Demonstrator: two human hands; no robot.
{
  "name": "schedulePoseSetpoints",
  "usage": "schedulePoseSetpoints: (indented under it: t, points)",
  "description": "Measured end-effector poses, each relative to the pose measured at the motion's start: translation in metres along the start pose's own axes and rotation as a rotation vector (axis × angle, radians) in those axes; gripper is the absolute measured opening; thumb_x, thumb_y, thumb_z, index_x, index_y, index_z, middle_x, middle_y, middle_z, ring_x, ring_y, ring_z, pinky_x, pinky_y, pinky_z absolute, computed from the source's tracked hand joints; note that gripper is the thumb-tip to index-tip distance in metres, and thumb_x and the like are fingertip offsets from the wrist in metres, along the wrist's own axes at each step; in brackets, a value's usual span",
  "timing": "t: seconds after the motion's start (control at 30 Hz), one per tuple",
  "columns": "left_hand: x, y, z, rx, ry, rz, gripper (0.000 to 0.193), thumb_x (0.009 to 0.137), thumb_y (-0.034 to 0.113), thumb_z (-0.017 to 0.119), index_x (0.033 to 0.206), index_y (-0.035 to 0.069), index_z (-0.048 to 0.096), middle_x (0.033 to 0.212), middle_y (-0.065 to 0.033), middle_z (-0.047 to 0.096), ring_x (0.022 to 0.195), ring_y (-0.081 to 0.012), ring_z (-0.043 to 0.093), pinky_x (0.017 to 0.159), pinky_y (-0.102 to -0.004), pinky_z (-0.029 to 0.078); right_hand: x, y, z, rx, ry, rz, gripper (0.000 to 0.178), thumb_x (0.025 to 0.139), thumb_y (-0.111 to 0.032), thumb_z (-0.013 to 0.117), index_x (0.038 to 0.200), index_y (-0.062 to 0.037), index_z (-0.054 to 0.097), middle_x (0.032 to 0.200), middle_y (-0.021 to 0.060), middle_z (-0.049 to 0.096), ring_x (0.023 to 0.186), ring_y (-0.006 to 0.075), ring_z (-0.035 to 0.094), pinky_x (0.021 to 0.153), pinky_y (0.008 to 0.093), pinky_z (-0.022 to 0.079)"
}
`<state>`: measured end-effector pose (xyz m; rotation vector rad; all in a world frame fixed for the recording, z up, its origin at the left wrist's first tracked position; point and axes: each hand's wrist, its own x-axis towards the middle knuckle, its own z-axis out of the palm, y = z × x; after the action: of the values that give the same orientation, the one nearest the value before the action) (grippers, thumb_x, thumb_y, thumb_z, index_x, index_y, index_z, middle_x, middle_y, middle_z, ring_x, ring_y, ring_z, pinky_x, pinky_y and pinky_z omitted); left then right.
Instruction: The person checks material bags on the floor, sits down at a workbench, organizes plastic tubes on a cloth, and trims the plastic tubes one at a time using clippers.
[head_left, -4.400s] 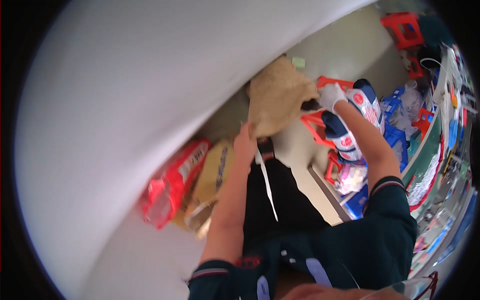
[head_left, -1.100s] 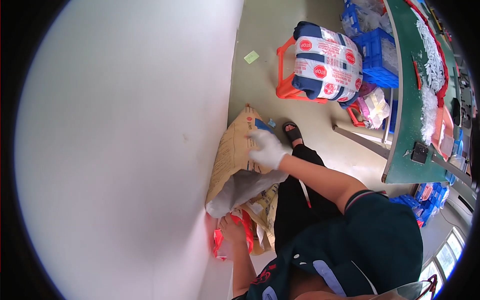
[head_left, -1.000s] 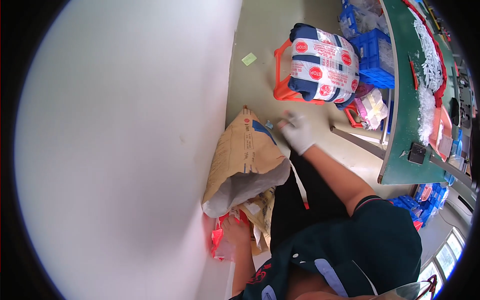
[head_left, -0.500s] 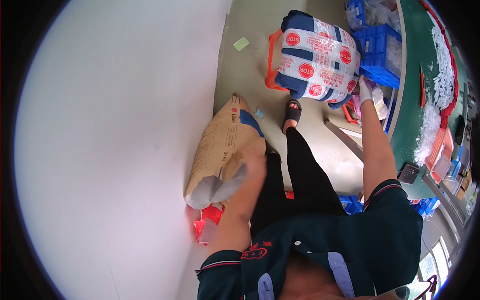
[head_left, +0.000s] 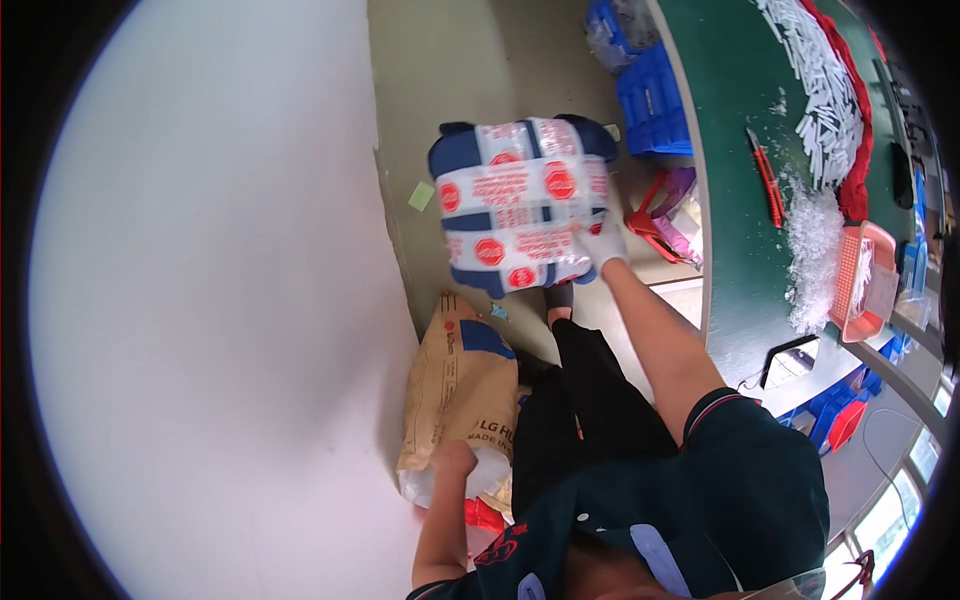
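Observation:
A thick dark-blue padded stool seat [head_left: 470,223], strapped with clear tape printed in red, is in front of my legs. In the current view the seat hides whatever is beneath it. My right hand [head_left: 603,243], in a white glove, grips its near right edge; the fingertips are partly hidden. A tall brown paper sack [head_left: 462,385] stands against the wall at my left, its mouth toward me and a whitish liner showing. My left hand [head_left: 455,457] is closed at the rim of that sack, with the fingers curled out of sight.
At right, a green worktable [head_left: 735,260] holds white sticks [head_left: 830,130], clear scraps [head_left: 815,255], a red cutter [head_left: 767,178], a pink basket [head_left: 853,290] and a phone [head_left: 791,362]. Blue crates [head_left: 655,100] and a red frame [head_left: 655,225] sit beneath. A white wall [head_left: 230,280] borders my left.
The padded seat has moved left toward the wall, with my right hand on it, and its orange legs no longer show. My left hand has come down onto the sack's rim. The view has shifted.

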<state>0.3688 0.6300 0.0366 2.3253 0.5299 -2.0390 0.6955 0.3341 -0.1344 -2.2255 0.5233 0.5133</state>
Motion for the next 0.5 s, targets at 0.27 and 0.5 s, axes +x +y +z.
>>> schedulePoseSetpoints:
  t: [0.27, 0.5]
  points:
    - [0.067, 0.135, -0.138, -0.286, 0.998, 0.453, 0.034, 0.077, 0.016, 0.063, 0.109, 0.008, 0.056, 0.103, -0.0160, 0.059, 0.090, -0.0329, 0.059, 0.073, -0.0432, 0.050, -0.010, -0.012, 0.039, -0.259, -0.140, 0.032, 0.084, 0.074, -0.043, 0.066, 0.139, -0.0024, 0.032, 0.136, 0.0210, 0.042, 0.120, 0.0344, 0.048, 0.098, 0.0386, 0.041]
    - [0.137, 0.223, -0.271, -0.208, 1.084, 0.441, 0.065, 0.072, 0.017, 0.069, 0.132, 0.012, 0.044, 0.133, -0.0219, 0.040, 0.112, -0.0402, 0.048, 0.087, -0.0457, 0.046, -0.034, -0.027, 0.012, 0.103, -0.203, 0.070, 0.054, 0.078, -0.029, 0.059, 0.125, -0.0034, 0.050, 0.119, 0.0234, 0.055, 0.110, 0.0372, 0.053, 0.094, 0.0423, 0.043]
